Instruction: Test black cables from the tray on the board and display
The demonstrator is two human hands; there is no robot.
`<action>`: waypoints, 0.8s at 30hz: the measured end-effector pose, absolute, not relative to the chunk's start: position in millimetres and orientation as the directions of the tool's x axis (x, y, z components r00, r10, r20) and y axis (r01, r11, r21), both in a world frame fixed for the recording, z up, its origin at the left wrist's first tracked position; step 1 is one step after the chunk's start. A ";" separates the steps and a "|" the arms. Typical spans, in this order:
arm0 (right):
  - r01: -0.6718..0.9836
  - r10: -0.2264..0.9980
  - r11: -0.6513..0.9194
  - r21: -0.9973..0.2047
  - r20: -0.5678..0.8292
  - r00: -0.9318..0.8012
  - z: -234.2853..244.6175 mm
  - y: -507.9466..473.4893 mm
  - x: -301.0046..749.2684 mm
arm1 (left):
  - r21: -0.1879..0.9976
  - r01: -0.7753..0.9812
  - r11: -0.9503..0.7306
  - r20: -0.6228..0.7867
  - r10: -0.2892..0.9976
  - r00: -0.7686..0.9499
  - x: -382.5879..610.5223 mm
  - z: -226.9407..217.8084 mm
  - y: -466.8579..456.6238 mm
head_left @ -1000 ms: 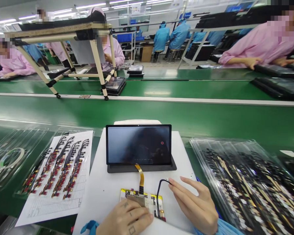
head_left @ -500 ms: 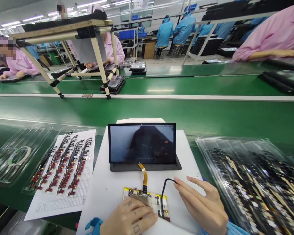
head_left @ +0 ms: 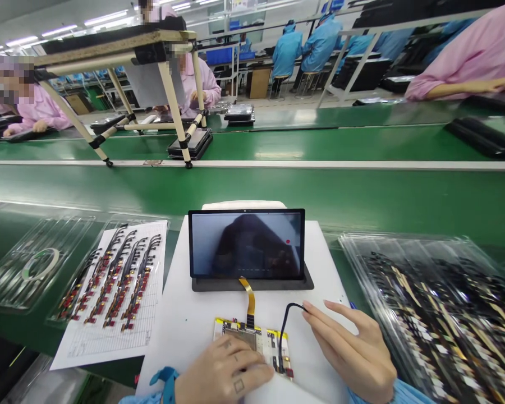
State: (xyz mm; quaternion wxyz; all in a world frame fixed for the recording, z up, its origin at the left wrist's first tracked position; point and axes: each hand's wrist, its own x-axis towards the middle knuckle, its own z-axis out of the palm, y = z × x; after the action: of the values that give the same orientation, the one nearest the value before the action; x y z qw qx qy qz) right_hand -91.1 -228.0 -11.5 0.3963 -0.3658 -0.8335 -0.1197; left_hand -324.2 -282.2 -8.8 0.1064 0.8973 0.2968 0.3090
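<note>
Unit under inspection: a bare circuit board (head_left: pixel 252 343) lies flat on a white work mat (head_left: pixel 172 359), near the person and just short of the mat's near edge. Its surface shows a metal shield plate and yellow-edged margins. An amber flexible ribbon cable (head_left: pixel 249 297) rises from the board's far edge and runs to the lower edge of a tablet display (head_left: pixel 246 244). The display stands tilted in a dark folio stand (head_left: pixel 252 285) at the far end of the mat. Its screen is lit dimly, shows a reflection and carries one small red dot.

A thin black cable (head_left: pixel 287 331) leaves the board's right part and arcs up and to the right.

The left hand (head_left: pixel 223 370) lies curled over the board's near-left part, touching it; no clear grip is visible. A blue wrist strap (head_left: pixel 164 381) circles that wrist. The right hand (head_left: pixel 349 353) is partly open, just right of the board. Its fingertips (head_left: pixel 309 310) meet the free end of the black cable; whether they hold it cannot be determined.

To the left, a printed grid sheet (head_left: pixel 118 297) carries rows of flex cables. To the right, a clear plastic tray (head_left: pixel 429 320) holds many more. Beyond lies a green conveyor belt (head_left: pixel 252 191).
</note>
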 end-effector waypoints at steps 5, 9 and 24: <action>0.700 0.505 0.709 -0.082 0.752 -0.424 -13.7 -228.0 -89.9 | 0.362 0.481 -0.798 0.468 0.602 0.647 -326.3 -13.3 -285.9; 0.699 0.503 0.709 -0.099 0.765 -0.402 -13.2 -228.3 -90.9 | 0.326 0.518 -0.791 0.411 0.612 0.676 -335.0 -19.4 -292.0; 0.708 0.480 0.705 -0.051 0.769 -0.423 -15.8 -227.0 -88.8 | 0.678 0.628 -0.382 0.291 0.924 0.248 -365.6 23.3 -267.9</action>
State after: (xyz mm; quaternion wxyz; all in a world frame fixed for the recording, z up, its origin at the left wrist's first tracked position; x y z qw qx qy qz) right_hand -88.8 -227.0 -15.8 0.4013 -0.3571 -0.8315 -0.1418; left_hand -365.6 -267.9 23.3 0.2185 0.7592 0.5110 0.3389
